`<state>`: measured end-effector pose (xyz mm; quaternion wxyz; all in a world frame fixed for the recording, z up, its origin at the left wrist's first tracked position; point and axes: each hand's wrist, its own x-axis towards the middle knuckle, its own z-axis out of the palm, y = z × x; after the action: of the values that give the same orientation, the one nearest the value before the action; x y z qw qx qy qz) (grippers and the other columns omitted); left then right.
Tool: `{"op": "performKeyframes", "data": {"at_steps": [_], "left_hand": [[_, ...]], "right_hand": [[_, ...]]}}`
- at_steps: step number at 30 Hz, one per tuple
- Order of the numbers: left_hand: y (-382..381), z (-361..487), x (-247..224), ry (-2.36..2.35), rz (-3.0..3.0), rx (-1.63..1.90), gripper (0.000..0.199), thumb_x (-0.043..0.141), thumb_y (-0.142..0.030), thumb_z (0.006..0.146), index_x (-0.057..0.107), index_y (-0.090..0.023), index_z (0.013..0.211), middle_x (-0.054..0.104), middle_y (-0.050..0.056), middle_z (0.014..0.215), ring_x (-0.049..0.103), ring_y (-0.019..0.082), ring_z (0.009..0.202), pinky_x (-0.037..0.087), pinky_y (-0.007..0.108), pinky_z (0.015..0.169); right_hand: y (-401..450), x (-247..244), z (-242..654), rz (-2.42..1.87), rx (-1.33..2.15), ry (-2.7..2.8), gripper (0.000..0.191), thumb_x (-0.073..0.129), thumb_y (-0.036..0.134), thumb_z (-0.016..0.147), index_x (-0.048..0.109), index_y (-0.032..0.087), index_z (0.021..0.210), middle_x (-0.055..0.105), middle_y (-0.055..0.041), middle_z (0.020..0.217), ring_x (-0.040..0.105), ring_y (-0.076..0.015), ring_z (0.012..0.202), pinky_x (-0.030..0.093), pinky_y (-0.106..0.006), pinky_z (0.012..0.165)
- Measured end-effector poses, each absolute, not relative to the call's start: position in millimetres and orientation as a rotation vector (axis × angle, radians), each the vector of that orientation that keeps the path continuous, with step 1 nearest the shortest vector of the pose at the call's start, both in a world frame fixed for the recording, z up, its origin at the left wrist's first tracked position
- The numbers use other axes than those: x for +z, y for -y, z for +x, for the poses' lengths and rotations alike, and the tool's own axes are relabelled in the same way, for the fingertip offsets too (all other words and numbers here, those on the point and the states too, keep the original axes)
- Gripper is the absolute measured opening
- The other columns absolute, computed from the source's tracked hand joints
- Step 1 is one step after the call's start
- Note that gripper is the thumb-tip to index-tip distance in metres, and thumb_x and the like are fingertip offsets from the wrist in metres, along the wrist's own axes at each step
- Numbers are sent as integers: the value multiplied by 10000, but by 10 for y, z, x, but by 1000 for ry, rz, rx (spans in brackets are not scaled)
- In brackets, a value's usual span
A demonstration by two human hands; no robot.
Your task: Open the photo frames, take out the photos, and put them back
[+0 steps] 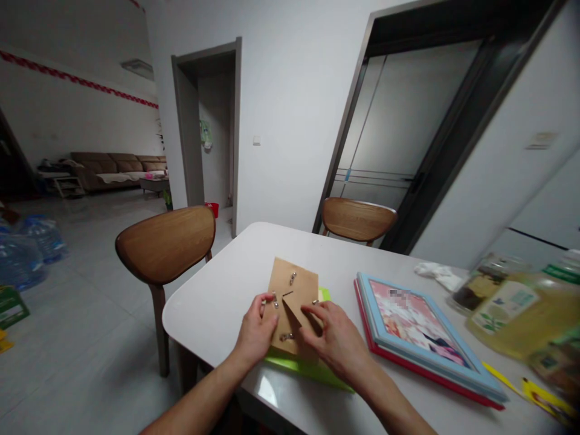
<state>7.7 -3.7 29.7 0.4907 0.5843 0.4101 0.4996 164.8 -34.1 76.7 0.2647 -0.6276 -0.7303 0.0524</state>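
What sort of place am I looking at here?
Most likely someone's home, perhaps a dining area: a white table with wooden chairs around it, and a long brown sofa in the room beyond.

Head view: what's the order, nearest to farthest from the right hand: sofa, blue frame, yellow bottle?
1. Blue frame, just right of the right hand.
2. Yellow bottle, farther right.
3. Sofa, in the left background.

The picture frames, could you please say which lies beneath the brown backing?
The green frame; the blue frame and red frame lie stacked to its right.
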Motion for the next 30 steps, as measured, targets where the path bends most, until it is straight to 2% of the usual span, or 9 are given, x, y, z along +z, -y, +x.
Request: {"op": "performKeyframes", "data": {"at_steps": [2, 5, 13, 16, 18, 20, 23, 27, 30], "left_hand": [[-45, 7, 329, -1002, 1283, 1233, 335, 483, -252, 695, 400, -180, 1011, 611, 8, 740, 593, 152, 610, 465, 251, 549], [-129, -284, 307, -1066, 1246, 1252, 353, 486, -270, 685, 385, -183, 1012, 604, -2, 740, 586, 135, 591, 453, 227, 529], [-245, -1171, 140, -1436, 1370, 1144, 311, 512, -208, 645, 464, -150, 947, 544, -44, 551, 531, 132, 460, 398, 215, 441], [-291, -1229, 188, -1543, 1512, 1133, 274, 565, -187, 591, 524, -157, 860, 580, 2, 684, 574, 200, 677, 441, 301, 625], [-274, -1141, 240, -1585, 1601, 1179, 301, 569, -175, 589, 521, -165, 887, 565, 47, 924, 505, 239, 942, 370, 357, 832], [-188, -933, 284, -1576, 1682, 1208, 340, 555, -172, 613, 503, -167, 949, 492, 66, 1095, 396, 234, 1090, 269, 365, 944], [60, -426, 333, -1394, 1915, 1127, 376, 556, -174, 645, 485, -165, 1014, 456, 77, 1174, 369, 211, 1125, 242, 362, 979], [387, 275, 423, -1016, 2209, 1002, 541, 638, -242, 615, 425, -164, 1106, 385, 104, 1248, 350, 241, 1134, 300, 379, 953], [471, 515, 534, -930, 2348, 1059, 450, 598, -232, 655, 438, -169, 1071, 482, 94, 1110, 431, 242, 1028, 354, 385, 893]], "right_hand": [[359, 721, 1658, -1626, 225, 1942, 351, 474, 353, 692, 570, 180, 983, 567, -66, 914, 526, -169, 827, 399, -272, 752], [349, 520, 1829, -1743, 270, 1844, 416, 420, 398, 735, 528, 148, 1050, 563, -87, 950, 539, -162, 778, 405, -276, 731], [222, 98, 2202, -2129, 132, 1784, 511, 428, 228, 685, 416, 55, 1166, 596, -152, 922, 551, -217, 830, 376, -306, 735], [195, 166, 2203, -2114, 281, 1643, 561, 452, 186, 622, 412, 15, 1154, 628, -146, 811, 574, -218, 737, 396, -312, 684], [226, 235, 2193, -2000, 608, 1443, 515, 441, 204, 621, 460, 24, 1103, 639, -116, 718, 583, -202, 635, 421, -305, 607], [292, 309, 2165, -1775, 952, 1238, 415, 420, 225, 634, 532, 65, 1000, 640, -89, 655, 579, -185, 558, 434, -292, 535], [404, 434, 2080, -1518, 1164, 1053, 319, 431, 244, 624, 580, 100, 867, 636, -78, 617, 574, -178, 523, 440, -287, 501], [489, 604, 1937, -1369, 1228, 989, 343, 472, 269, 609, 550, 136, 916, 632, -46, 658, 564, -153, 528, 444, -276, 535], [509, 661, 1889, -1303, 1302, 959, 387, 520, 307, 616, 513, 163, 974, 612, -8, 648, 539, -129, 495, 432, -258, 526]]}}
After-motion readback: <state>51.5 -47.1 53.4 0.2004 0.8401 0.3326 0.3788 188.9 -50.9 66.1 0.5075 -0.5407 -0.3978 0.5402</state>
